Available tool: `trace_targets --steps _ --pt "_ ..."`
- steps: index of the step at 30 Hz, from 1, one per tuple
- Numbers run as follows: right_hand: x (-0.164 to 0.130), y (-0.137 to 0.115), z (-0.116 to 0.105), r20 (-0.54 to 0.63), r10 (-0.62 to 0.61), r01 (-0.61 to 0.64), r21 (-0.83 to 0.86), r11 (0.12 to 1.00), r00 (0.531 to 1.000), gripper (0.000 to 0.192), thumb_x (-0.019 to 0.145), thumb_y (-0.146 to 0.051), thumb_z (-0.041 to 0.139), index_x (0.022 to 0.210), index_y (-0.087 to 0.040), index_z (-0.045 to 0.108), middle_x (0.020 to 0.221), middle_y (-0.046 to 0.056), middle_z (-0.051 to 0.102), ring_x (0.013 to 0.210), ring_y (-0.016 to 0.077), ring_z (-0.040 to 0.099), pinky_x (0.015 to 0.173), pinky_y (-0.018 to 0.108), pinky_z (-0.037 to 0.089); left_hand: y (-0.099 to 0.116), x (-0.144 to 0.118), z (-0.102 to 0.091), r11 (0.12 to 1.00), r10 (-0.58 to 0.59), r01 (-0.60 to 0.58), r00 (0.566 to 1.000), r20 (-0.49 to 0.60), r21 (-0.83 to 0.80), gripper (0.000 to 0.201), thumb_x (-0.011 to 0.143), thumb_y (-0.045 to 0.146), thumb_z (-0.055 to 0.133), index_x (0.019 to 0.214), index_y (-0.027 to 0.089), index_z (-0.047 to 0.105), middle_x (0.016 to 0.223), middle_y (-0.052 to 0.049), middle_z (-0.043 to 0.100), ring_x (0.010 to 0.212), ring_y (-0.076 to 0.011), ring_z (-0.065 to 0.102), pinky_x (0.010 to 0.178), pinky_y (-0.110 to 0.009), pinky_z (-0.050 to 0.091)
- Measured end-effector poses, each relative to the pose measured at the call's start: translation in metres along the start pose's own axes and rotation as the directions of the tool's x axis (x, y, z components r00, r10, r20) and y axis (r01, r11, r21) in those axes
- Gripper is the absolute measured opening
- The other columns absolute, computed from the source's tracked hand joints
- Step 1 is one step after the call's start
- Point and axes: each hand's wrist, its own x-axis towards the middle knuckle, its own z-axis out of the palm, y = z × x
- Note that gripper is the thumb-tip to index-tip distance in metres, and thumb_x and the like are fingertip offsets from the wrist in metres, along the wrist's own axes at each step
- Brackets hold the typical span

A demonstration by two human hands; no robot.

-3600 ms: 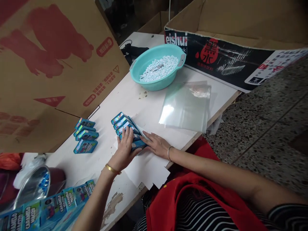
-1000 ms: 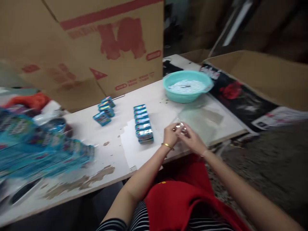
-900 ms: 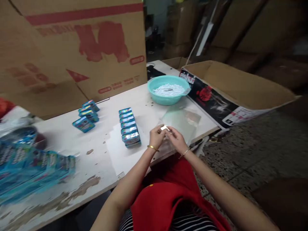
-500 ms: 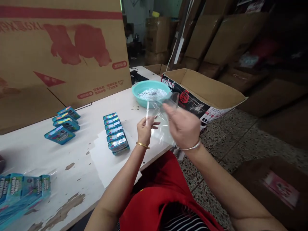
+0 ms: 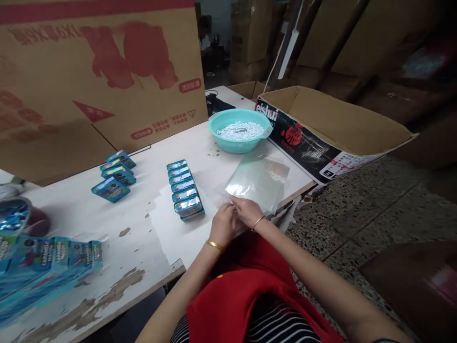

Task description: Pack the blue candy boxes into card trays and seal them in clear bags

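Both hands meet at the near edge of the tabletop [image 5: 107, 224]. The left hand [image 5: 223, 226] and right hand [image 5: 247, 211] pinch the clear bag [image 5: 259, 178] with fingers close together. Best to rub its thin edge gently apart. The row of blue packs [image 5: 183, 190] waits just beside, the teal bowl [image 5: 240, 131] farther back.

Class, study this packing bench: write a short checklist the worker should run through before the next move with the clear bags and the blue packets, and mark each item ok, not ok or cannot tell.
1. Both hands at the near edge of the clear bags: left hand and right hand meet there. Ok.
2. One single bag separated from the pile: cannot tell; the fingers hide the edge.
3. Row of blue packets lined up beside the hands on white paper: ok.
4. Teal basin of white pellets stands clear of the bags' far edge: ok.
5. Second group of packets lies apart from the row: ok.
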Motion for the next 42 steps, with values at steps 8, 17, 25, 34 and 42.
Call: trace_targets --steps 8,17,25,34,42 --pt "-0.015 0.001 -0.027 -0.108 0.050 -0.056 -0.058 0.997 0.993 0.044 0.096 -0.021 0.032 0.139 -0.021 0.043 0.119 0.007 0.062 0.102 0.0183 0.061 0.083 0.027 0.046 0.015 0.042 0.016 0.851 -0.059 -0.230 0.852 0.521 0.472 0.057 0.088 0.021 0.045 0.140 -0.002 0.035 0.143 -0.023 0.033 0.138 -0.0328 0.023 0.116 -0.048 0.012" --pt "-0.013 -0.008 -0.067 -0.204 0.090 -0.131 -0.197 0.972 0.975 0.045 0.095 -0.019 0.033 0.138 -0.023 0.046 0.101 0.006 0.067 0.088 0.0184 0.062 0.066 0.026 0.040 -0.008 0.099 0.025 0.988 0.009 -0.067 0.922 0.387 0.137 0.012 0.070 0.011 0.061 0.080 0.013 0.068 0.096 -0.020 0.067 0.108 -0.0360 0.057 0.100 -0.049 0.039" --pt "0.006 -0.018 -0.088 -0.305 0.060 -0.154 -0.294 0.943 0.950 0.046 0.094 -0.018 0.033 0.138 -0.023 0.046 0.094 0.010 0.067 0.080 0.0214 0.063 0.059 0.029 0.034 0.010 0.094 -0.022 0.994 0.006 -0.076 0.760 0.650 0.080 0.030 0.072 0.015 0.065 0.102 0.014 0.068 0.117 -0.018 0.061 0.112 -0.0379 0.054 0.098 -0.055 0.038" --pt "0.037 -0.079 -0.052 -0.013 -0.022 0.018 -0.265 0.964 1.000 0.048 0.089 -0.006 0.030 0.133 -0.013 0.047 0.093 0.018 0.066 0.088 0.0256 0.065 0.067 0.031 0.046 -0.094 0.022 -0.163 0.674 -0.675 0.322 0.635 -0.377 -0.665 0.044 0.085 0.054 0.051 0.103 0.017 0.064 0.115 -0.010 0.061 0.100 -0.0204 0.059 0.066 -0.023 0.047" --pt "0.061 -0.096 0.019 0.137 -0.062 0.077 -0.110 0.991 0.989 0.041 0.086 -0.009 0.039 0.124 -0.016 0.053 0.094 0.014 0.067 0.091 0.0255 0.066 0.069 0.032 0.049 -0.104 0.037 -0.097 0.146 -0.860 0.356 0.507 0.059 -0.923 0.064 0.080 0.070 0.049 0.115 0.017 0.060 0.108 -0.011 0.066 0.086 -0.0221 0.067 0.074 -0.034 0.055"
